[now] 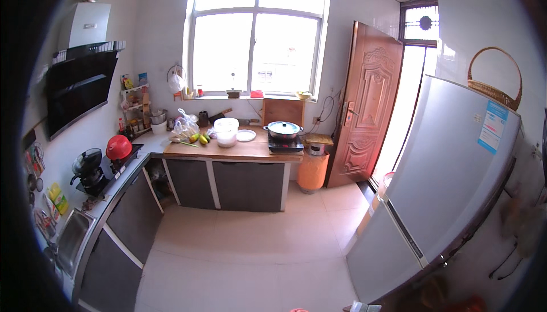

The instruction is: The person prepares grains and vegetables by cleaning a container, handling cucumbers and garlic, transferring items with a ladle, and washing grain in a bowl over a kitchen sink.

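Note:
Neither of my hands can be made out. Before me lies a kitchen with a wooden worktop (256,150) under a window. A wide pan with a glass lid (284,129) stands on a black portable cooktop (285,144) at the worktop's right end. Left of it are a white plate (246,136), a white plastic tub (226,137), several green-yellow fruits or vegetables (204,139) and a clear plastic bag (184,125). A red bowl or basin (119,147) and a lidded dark pan (87,162) sit on the left counter. A small pinkish thing (299,310), not identifiable, touches the bottom edge.
A metal sink (76,240) is set in the left counter, below a range hood (81,89). On the right stand a grey refrigerator (453,154), with a wicker basket (493,90) on top, and an open wooden door (367,107). An orange-covered cylinder (313,173) is beside the worktop.

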### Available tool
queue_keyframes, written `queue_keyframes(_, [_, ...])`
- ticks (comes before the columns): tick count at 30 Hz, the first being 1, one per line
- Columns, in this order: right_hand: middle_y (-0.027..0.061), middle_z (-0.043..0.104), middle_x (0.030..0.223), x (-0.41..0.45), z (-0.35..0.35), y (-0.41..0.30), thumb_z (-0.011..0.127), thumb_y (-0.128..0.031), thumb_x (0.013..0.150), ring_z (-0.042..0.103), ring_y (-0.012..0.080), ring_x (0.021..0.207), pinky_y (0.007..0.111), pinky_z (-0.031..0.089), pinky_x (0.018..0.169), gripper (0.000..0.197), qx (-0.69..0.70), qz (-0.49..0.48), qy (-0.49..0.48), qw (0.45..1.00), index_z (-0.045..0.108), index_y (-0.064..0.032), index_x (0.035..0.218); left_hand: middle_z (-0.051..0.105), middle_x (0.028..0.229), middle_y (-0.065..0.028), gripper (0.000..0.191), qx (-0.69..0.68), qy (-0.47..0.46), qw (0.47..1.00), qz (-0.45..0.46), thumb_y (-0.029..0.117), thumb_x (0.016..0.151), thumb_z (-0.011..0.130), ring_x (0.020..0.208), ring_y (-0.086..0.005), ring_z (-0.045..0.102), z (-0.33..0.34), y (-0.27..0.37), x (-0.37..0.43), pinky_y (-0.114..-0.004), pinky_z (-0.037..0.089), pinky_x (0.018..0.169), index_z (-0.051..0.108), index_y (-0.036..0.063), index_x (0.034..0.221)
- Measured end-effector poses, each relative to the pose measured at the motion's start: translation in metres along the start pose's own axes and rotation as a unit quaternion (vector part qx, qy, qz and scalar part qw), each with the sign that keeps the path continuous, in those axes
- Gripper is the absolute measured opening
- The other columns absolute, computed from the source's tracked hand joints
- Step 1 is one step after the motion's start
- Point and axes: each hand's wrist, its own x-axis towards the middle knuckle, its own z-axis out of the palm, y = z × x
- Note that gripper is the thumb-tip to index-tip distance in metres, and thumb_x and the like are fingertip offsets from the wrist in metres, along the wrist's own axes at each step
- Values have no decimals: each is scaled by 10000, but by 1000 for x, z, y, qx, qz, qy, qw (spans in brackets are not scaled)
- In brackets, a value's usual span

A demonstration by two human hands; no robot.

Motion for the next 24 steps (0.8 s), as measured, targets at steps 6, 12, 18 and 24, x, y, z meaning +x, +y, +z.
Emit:
queue_keyframes(6, [178, 504, 979, 41, -8, 2, 513, -71, 764, 492, 309, 896, 362, 414, 776, 172, -6, -28, -49, 998, 537, -6, 921, 536, 890, -68, 188, -49, 3, 998, -48, 186, 863, 422, 792, -176, 524, -6, 36, 41, -305, 455, 676, 534, 68, 958])
queue_keyframes(12, [179, 503, 982, 81, -40, 0, 514, -77, 767, 490, 309, 900, 363, 412, 781, 172, 2, -76, -99, 992, 538, -6, 922, 541, 886, -67, 193, -56, 28, 997, -53, 196, 867, 424, 785, -172, 533, 10, 73, 80, -298, 464, 661, 534, 70, 963])
queue_keyframes(18, [179, 502, 985, 138, -66, 7, 516, -82, 769, 487, 308, 905, 364, 410, 785, 173, -6, -116, -174, 978, 540, -7, 922, 547, 882, -65, 197, -76, 62, 994, -58, 206, 871, 427, 779, -167, 542, 1, 93, 117, -291, 472, 647, 533, 72, 968])
queue_keyframes(24, [180, 500, 988, 214, -55, 2, 517, -88, 772, 485, 308, 910, 365, 408, 790, 173, -27, -150, -240, 959, 541, -7, 923, 553, 878, -63, 202, -96, 97, 988, -70, 217, 874, 429, 772, -163, 551, -46, 115, 147, -284, 481, 632, 533, 74, 973])
